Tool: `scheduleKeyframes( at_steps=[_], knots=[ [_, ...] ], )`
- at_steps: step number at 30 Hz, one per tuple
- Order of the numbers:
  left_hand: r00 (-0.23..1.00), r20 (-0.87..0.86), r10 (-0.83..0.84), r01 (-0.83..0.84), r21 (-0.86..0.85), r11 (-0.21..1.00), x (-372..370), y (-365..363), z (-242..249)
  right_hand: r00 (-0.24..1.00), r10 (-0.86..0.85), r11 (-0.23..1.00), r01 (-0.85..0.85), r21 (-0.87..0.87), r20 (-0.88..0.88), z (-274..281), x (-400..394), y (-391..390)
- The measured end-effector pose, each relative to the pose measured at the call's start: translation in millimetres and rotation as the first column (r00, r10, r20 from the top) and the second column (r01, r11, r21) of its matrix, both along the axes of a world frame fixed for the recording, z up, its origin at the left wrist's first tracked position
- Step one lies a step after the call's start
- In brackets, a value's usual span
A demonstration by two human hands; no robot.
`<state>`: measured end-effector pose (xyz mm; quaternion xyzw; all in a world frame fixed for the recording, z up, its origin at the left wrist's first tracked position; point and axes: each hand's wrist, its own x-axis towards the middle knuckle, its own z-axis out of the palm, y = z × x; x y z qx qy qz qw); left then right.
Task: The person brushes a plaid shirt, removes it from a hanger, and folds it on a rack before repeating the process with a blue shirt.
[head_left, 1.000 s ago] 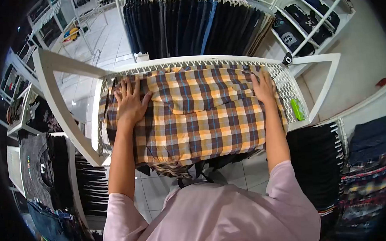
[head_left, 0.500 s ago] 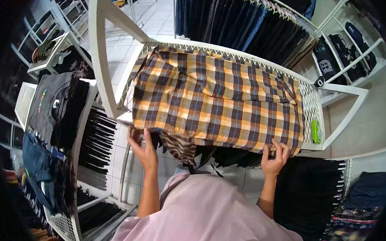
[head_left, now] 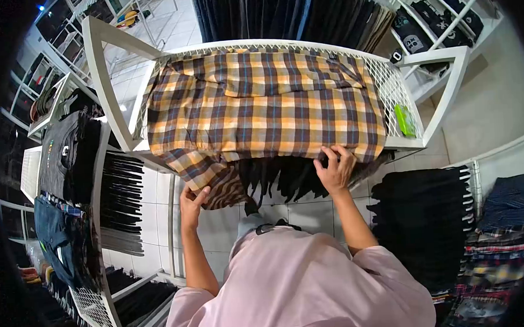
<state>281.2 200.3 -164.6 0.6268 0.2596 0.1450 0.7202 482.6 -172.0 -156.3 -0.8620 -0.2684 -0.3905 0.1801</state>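
Note:
A yellow, brown and white plaid shirt [head_left: 260,114] lies spread over a white mesh shelf [head_left: 393,84]. One part of it hangs over the front left edge, showing a brown striped cloth [head_left: 225,191] below. My left hand [head_left: 192,207] is closed on this hanging part, thumb on top. My right hand [head_left: 336,169] touches the shirt's front edge near its right end. Its fingers are bent and slightly apart, resting on the cloth, with the thumb beside the edge.
Dark garments [head_left: 280,177] hang beneath the shelf. A bright green item [head_left: 404,121] sits at its right end. Jeans [head_left: 255,15] hang behind it. Stacked dark shirts [head_left: 66,154] are at left, black garments [head_left: 422,226] and folded clothes [head_left: 506,205] at right.
My left hand has moved down and taken hold of the shirt's left part, which now hangs over the edge. The view has shifted, and my right hand stays at the front edge.

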Motion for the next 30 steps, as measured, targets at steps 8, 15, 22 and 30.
scheduleKeyframes(
  at_steps=[8,15,22,30],
  knots=[
    [0.988,-0.094,-0.121,0.109,-0.132,0.985,-76,-6,19,0.966,-0.217,0.975,0.209,0.072,0.142,0,14,-55],
    [0.959,0.258,0.116,-0.06,-0.217,0.974,-80,-7,90,0.953,-0.288,0.957,0.29,-0.018,0.092,15,15,-110],
    [0.888,0.406,0.215,-0.127,-0.233,0.964,-21,11,163,0.983,-0.153,0.977,0.134,0.165,0.106,75,27,-111],
    [0.873,0.485,-0.038,0.218,-0.321,0.922,134,93,243,0.876,0.284,0.789,0.019,0.614,-0.391,127,150,-93]
  ],
)
